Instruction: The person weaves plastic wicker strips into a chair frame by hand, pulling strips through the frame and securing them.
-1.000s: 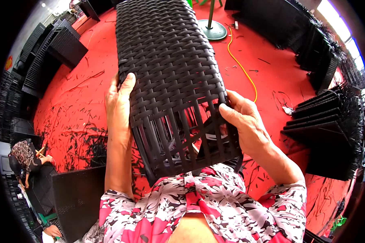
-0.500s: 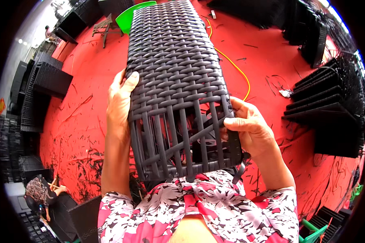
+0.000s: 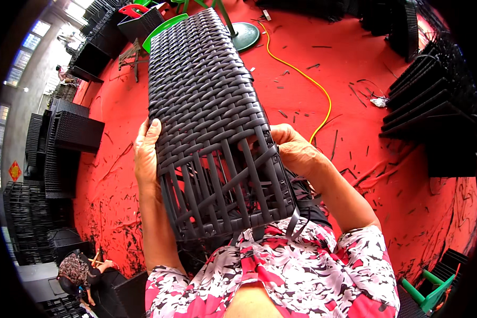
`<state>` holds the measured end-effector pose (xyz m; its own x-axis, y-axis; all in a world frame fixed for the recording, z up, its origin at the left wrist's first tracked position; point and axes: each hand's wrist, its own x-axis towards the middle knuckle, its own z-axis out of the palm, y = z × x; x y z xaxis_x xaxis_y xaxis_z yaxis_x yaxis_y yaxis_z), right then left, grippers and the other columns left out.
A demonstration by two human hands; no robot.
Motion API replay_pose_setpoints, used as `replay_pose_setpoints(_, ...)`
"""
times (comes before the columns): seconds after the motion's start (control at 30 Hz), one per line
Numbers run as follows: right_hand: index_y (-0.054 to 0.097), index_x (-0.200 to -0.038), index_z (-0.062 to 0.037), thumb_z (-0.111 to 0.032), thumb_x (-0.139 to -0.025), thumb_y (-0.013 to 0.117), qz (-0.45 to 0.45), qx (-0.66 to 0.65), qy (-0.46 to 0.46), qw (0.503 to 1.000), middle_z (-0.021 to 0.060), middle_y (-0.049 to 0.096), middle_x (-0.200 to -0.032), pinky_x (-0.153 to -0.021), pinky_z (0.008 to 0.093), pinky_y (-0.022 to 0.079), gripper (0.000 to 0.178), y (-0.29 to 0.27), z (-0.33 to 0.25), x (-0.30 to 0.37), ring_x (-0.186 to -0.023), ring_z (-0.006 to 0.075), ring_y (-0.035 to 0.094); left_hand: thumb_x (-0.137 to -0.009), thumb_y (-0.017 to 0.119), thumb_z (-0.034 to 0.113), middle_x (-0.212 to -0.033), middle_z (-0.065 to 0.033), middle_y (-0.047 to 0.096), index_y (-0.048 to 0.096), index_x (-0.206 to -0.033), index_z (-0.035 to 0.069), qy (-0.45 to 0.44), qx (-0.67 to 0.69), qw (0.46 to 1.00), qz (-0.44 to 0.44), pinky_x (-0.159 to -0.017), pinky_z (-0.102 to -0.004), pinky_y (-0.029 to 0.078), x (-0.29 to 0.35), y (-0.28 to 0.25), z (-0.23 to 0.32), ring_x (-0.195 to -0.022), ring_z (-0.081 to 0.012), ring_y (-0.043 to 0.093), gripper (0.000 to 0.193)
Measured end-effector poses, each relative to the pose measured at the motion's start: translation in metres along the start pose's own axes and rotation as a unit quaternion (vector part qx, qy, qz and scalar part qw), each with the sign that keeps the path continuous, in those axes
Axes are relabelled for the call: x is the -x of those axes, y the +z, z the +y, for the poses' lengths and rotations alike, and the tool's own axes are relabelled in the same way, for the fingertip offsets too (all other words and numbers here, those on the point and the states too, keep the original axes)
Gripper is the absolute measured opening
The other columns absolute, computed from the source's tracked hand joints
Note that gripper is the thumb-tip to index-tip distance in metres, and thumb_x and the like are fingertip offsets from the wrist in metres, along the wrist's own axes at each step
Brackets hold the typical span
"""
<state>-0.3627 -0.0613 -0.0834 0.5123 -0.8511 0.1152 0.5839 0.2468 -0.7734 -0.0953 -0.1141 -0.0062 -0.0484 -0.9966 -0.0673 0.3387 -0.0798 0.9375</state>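
Note:
A long black woven wicker piece [image 3: 201, 79] stretches away from my body, tilted, its far part tightly woven. Its near end shows bare uprights, crossed by a slanting black rattan strip [image 3: 238, 178]. My left hand [image 3: 147, 151] grips the left edge, thumb on top and fingers hidden underneath. At the right edge, beside the upper end of the slanting strip, my right hand [image 3: 296, 151] is closed with its fingertips tucked inside the frame. What they pinch is hidden. A loose strip end [image 3: 294, 222] hangs from the near right corner.
Red floor covering [image 3: 312, 69] is strewn with black strip scraps. A yellow cable [image 3: 326, 90] curves across it. Dark woven panels [image 3: 429, 106] are stacked right, and more [image 3: 79, 130] stand left. A green stool [image 3: 429, 291] is at lower right. Another person [image 3: 79, 273] sits at lower left.
The woven piece has swung a little left at its far end. My right hand has moved slightly left and up, its thumb leaving the strip and its fingertips slipping inside the frame.

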Motion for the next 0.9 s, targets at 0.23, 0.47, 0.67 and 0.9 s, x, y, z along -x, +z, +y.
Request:
replay_pose_setpoints(0.23, 0.067, -0.089, -0.0001, -0.019, -0.083, 0.071, 0.007, 0.111, 0.004, 0.994, -0.0020, 0.064, -0.079, -0.069, 0.0199, 0.047, 0.021, -0.017, -0.031, 0.006, -0.073, 0.0050, 0.057, -0.093, 0.057, 0.019, -0.101, -0.0117, 0.063, 0.050, -0.121, -0.002, 0.020, -0.051, 0.998, -0.013, -0.071, -0.0315, 0.058, -0.001, -0.005, 0.002, -0.081, -0.0189, 0.066, 0.036)
replay_pose_setpoints(0.47, 0.067, -0.089, -0.0058, -0.011, -0.070, 0.074, 0.023, 0.567, -0.084, 0.819, 0.0037, 0.059, -0.075, -0.064, 0.0301, 0.045, 0.021, 0.005, -0.082, 0.022, -0.072, 0.0168, 0.057, -0.093, 0.058, 0.021, -0.104, -0.0122, 0.062, 0.046, -0.125, -0.003, 0.018, -0.057, 0.998, -0.025, -0.075, -0.0314, 0.055, -0.002, -0.021, 0.002, -0.088, -0.0191, 0.064, 0.042)
replay_pose_setpoints(0.67, 0.065, -0.084, -0.0082, -0.008, -0.065, 0.075, 0.142, 0.790, -0.291, 0.520, 0.0028, 0.054, -0.072, -0.059, 0.0322, 0.042, 0.022, 0.022, -0.103, 0.040, -0.065, 0.0208, 0.051, -0.090, 0.063, 0.020, -0.120, -0.0130, 0.057, 0.048, -0.128, -0.001, 0.403, -0.556, 0.721, 0.095, -0.090, -0.0319, 0.044, 0.013, 0.011, 0.035, -0.110, -0.0197, 0.053, 0.046)
replay_pose_setpoints(0.9, 0.065, -0.088, -0.0084, -0.011, -0.067, 0.070, 0.165, 0.779, -0.452, 0.402, 0.0008, 0.055, -0.075, -0.064, 0.0316, 0.043, 0.021, 0.044, -0.119, 0.029, -0.066, 0.0184, 0.054, -0.084, 0.067, 0.008, -0.114, -0.0093, 0.061, 0.048, -0.127, -0.003, 0.202, -0.405, 0.841, -0.297, -0.082, -0.0253, 0.048, 0.034, 0.148, 0.031, -0.095, -0.0116, 0.058, 0.048)
